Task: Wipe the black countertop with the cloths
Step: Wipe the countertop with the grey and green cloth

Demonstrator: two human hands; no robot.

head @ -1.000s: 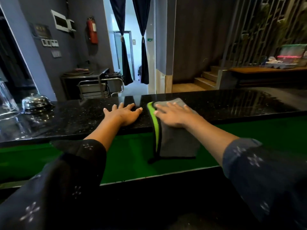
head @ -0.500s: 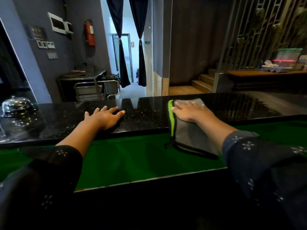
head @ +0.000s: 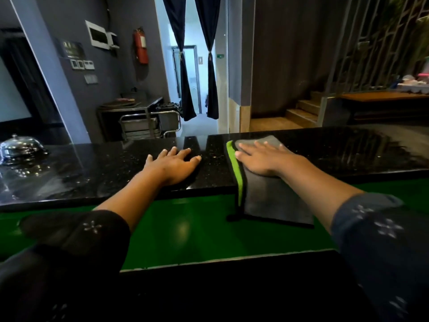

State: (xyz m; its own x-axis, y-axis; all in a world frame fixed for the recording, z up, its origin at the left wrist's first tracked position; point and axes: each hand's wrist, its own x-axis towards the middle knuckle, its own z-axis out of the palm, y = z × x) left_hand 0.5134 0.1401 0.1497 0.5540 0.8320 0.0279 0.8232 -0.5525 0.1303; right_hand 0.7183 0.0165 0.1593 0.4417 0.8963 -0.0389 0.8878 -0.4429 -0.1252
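Note:
A glossy black speckled countertop (head: 336, 152) runs across the view. A grey cloth (head: 267, 201) with a bright green edge lies over its near edge and hangs down toward the green ledge below. My right hand (head: 262, 159) presses flat on the cloth's upper part, fingers straight and spread. To its left, my left hand (head: 173, 165) rests flat on the bare black top near the front edge, holding nothing. Only one cloth is in view.
A shiny metal dome (head: 19, 147) stands on the counter at the far left. A green ledge (head: 185, 226) lies below the counter's near edge. Beyond the counter are a metal trolley (head: 148, 125), a curtained doorway and wooden steps (head: 301, 112) at the right.
The cloth and my right hand slid right along the counter, then drew back slightly toward the left hand. My left hand stays flat on the top.

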